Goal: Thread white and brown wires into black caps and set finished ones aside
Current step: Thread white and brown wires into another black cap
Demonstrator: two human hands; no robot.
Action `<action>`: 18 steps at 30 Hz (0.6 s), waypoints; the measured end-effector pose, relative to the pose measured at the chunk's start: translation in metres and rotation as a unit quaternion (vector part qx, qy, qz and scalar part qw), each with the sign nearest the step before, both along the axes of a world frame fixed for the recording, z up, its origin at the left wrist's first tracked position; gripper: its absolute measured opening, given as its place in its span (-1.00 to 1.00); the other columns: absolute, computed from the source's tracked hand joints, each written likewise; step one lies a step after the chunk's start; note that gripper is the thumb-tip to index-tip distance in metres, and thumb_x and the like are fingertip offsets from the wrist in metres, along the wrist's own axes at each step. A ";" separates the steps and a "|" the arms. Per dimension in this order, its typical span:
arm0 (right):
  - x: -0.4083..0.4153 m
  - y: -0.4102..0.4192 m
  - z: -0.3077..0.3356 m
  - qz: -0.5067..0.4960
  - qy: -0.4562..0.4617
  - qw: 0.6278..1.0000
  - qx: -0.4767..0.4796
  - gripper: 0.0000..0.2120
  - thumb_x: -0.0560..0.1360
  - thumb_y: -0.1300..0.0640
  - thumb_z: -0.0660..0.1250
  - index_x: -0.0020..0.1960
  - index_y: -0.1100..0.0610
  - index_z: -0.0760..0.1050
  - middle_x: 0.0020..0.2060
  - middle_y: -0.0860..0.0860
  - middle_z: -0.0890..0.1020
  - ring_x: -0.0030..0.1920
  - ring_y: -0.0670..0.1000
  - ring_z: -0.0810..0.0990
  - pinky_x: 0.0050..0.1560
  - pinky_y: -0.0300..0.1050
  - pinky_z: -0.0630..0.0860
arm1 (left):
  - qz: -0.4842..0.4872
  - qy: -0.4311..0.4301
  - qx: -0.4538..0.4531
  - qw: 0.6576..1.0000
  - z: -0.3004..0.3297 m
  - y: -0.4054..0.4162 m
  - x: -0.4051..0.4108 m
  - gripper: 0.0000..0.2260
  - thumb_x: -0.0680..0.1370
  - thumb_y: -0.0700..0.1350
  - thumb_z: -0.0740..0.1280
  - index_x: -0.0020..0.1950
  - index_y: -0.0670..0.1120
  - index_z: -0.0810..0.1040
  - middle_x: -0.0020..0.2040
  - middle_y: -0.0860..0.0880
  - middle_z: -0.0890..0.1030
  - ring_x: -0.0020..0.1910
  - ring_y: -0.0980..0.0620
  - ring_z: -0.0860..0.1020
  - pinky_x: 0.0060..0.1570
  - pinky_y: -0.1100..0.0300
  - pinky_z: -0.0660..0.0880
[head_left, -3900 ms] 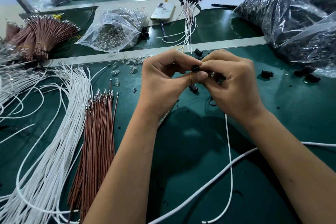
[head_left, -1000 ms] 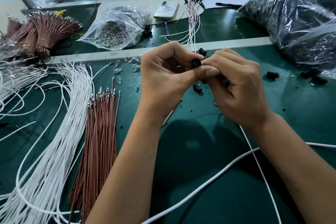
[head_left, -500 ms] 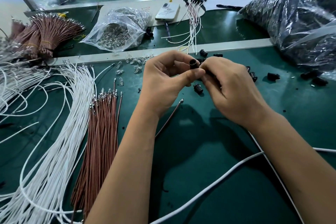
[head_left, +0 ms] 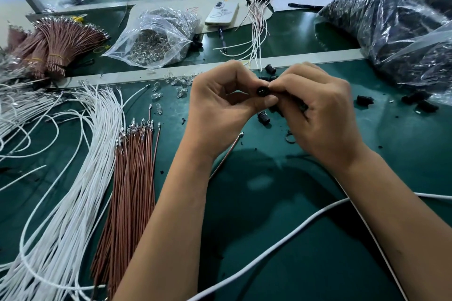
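The black cap (head_left: 263, 91) is sitting above the counter (head_left: 269, 203), pinched in the left hand (head_left: 220, 107), holed face turning toward the camera, while the right hand (head_left: 318, 115) fingers (head_left: 281, 83) are clamping a white wire (head_left: 362, 220) just right of it.

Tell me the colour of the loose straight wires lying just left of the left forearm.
Reddish brown wires with small metal tips, seen in the head view.

The table (head_left: 318, 264) wears a smooth, slightly glossy green mat. White wires (head_left: 73, 178) and brown wires (head_left: 132, 178) have matt plastic sleeves with shiny metal tips. Clear, crinkled glossy plastic bags (head_left: 156, 36) hold parts. The black cap (head_left: 263, 91) looks like matt plastic.
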State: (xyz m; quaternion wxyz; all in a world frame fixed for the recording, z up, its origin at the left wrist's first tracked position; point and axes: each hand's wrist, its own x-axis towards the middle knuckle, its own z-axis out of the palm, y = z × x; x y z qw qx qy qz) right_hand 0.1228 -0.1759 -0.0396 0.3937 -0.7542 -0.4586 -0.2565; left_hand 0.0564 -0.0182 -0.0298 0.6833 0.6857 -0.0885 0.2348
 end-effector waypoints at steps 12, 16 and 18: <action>-0.003 0.001 -0.004 -0.022 0.017 0.999 -0.027 -0.84 0.54 0.41 0.39 0.04 0.29 0.72 -0.23 0.16 0.66 -0.25 0.14 0.62 -0.21 0.04 0.54 | 0.013 0.009 0.024 1.000 -0.004 -0.001 0.001 -0.66 0.33 -0.47 0.52 -0.15 -0.08 0.54 -0.20 -0.11 0.58 -0.21 -0.04 0.55 -0.10 -0.04 0.55; -0.003 0.000 -0.005 -0.030 0.003 0.999 -0.024 -0.84 0.54 0.41 0.40 0.04 0.29 0.73 -0.25 0.14 0.66 -0.26 0.12 0.61 -0.22 -0.04 0.53 | 0.019 0.004 0.022 1.000 -0.004 -0.002 0.000 -0.67 0.34 -0.48 0.52 -0.14 -0.09 0.55 -0.21 -0.09 0.58 -0.21 0.00 0.55 -0.10 0.03 0.57; -0.003 0.001 -0.006 -0.033 0.003 0.999 -0.031 -0.84 0.54 0.41 0.39 0.01 0.28 0.72 -0.30 0.13 0.63 -0.29 0.12 0.57 -0.24 -0.09 0.48 | 0.021 0.006 0.018 1.000 -0.005 -0.002 0.001 -0.70 0.34 -0.49 0.52 -0.13 -0.16 0.56 -0.22 -0.09 0.58 -0.22 0.01 0.55 -0.10 0.09 0.57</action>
